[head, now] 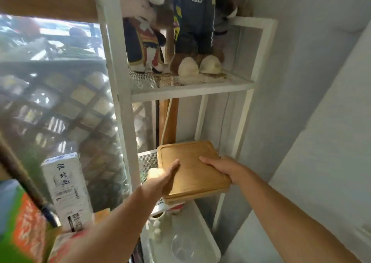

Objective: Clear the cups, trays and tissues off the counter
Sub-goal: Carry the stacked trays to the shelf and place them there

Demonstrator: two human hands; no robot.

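We have both hands clamped on the wooden trays (192,172), a stack of at least two by the edges that show at the near corner. Our left hand (164,177) grips the left edge, thumb laid on the top face; our right hand (224,167) grips the right edge, thumb also on top. The stack is tilted slightly and sits at the middle level of a white metal shelf unit (120,102), over its mesh shelf (147,160); we cannot tell whether it rests on the mesh or hangs just above it. On the mesh shelf above stand two plush dolls (192,31). Below the trays, a white bin (206,240) holds a clear glass (181,246) and some small white pieces. Left of the unit stands a white carton with dark lettering (66,190), beside a window.
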